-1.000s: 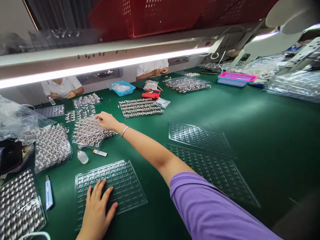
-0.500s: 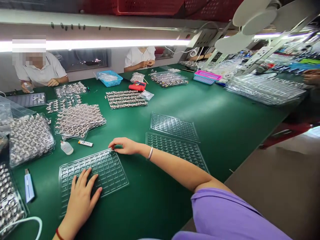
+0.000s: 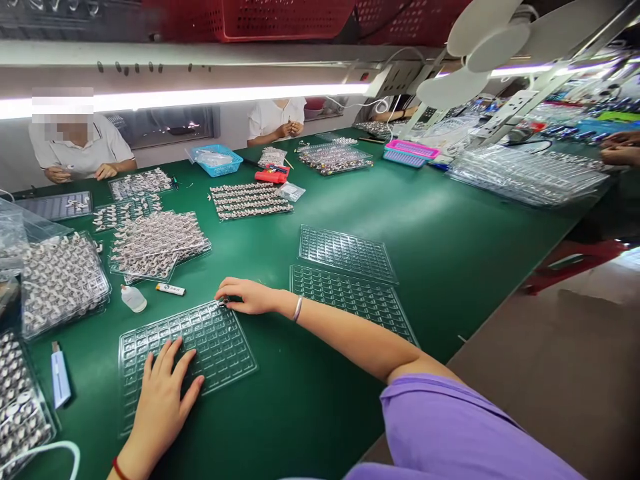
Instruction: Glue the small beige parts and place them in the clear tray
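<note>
A clear plastic tray (image 3: 220, 347) with rows of small square pockets lies on the green table in front of me. My left hand (image 3: 167, 383) rests on its left part, fingers spread and stretched out. At the tray's far right corner, my right hand (image 3: 245, 295) is closed in a pinch on a small metallic part (image 3: 223, 302), whose exact kind I cannot make out. The part is at the corner pocket, partly hidden by the fingertips. Beyond the tray are a small squeeze bottle (image 3: 133, 298) and a white lighter-shaped object (image 3: 171, 289).
Two more clear trays (image 3: 347, 253) lie to the right of my forearm. Trays full of small parts (image 3: 65, 283) stand at the left, near a blue utility knife (image 3: 61, 377). A blue basket (image 3: 217, 160) sits farther back. Co-workers (image 3: 80, 150) sit across the table.
The view has shifted slightly. My right fingers have moved a little at the tray's corner, and the small metallic part shows more clearly under them. My left hand stays in place.
</note>
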The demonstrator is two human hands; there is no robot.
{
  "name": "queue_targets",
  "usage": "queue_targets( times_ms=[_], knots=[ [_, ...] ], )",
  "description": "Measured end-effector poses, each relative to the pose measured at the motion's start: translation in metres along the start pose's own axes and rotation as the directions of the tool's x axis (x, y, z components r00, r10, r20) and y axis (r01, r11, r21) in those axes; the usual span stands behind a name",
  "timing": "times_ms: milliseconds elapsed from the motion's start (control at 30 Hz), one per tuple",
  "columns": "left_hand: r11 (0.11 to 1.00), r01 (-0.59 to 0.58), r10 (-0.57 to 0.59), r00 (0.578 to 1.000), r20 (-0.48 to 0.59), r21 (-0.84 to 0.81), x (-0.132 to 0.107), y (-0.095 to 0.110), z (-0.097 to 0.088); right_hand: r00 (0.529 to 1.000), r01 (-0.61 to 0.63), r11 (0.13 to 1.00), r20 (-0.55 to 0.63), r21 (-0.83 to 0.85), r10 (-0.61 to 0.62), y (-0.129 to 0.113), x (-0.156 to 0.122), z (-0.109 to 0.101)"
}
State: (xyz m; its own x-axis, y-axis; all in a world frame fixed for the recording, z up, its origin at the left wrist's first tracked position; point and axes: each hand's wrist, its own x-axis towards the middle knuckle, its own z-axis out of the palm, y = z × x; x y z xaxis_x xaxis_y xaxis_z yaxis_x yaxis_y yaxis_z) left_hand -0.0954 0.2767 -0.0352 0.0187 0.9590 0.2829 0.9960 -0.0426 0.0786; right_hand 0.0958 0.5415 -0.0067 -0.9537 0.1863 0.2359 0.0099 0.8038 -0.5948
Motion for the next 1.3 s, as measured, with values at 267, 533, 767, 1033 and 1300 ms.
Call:
queue_targets(
  times_ms=[267,533,767,1033,1300],
  knots=[
    [1.000,0.003,-0.003,1.000,-0.020,-0.025,0.000,0.000,0.001,0.999,-0.033,0.999,-0.021,-0.014,0.033,0.002,0.001,0.005],
    [1.000,-0.021,0.021,1.000,-0.009,0.013,0.000,-0.001,-0.001,0.970,-0.164,0.980,-0.164,0.111,0.181,0.001,0.003,0.012],
    [1.000,0.025,-0.025,1.000,-0.004,0.000,0.005,0.012,-0.001,0.900,-0.284,0.906,-0.240,0.314,0.365,-0.017,0.026,0.034],
    [0.999,0.044,-0.042,0.998,0.045,-0.029,0.006,0.032,-0.006,0.950,-0.230,0.871,-0.093,0.435,0.297,-0.079,0.117,0.099],
    [0.996,0.057,-0.053,0.997,0.053,-0.064,0.001,0.032,-0.011,0.955,-0.248,0.916,-0.078,0.315,0.286,-0.100,0.150,0.128]
  ],
)
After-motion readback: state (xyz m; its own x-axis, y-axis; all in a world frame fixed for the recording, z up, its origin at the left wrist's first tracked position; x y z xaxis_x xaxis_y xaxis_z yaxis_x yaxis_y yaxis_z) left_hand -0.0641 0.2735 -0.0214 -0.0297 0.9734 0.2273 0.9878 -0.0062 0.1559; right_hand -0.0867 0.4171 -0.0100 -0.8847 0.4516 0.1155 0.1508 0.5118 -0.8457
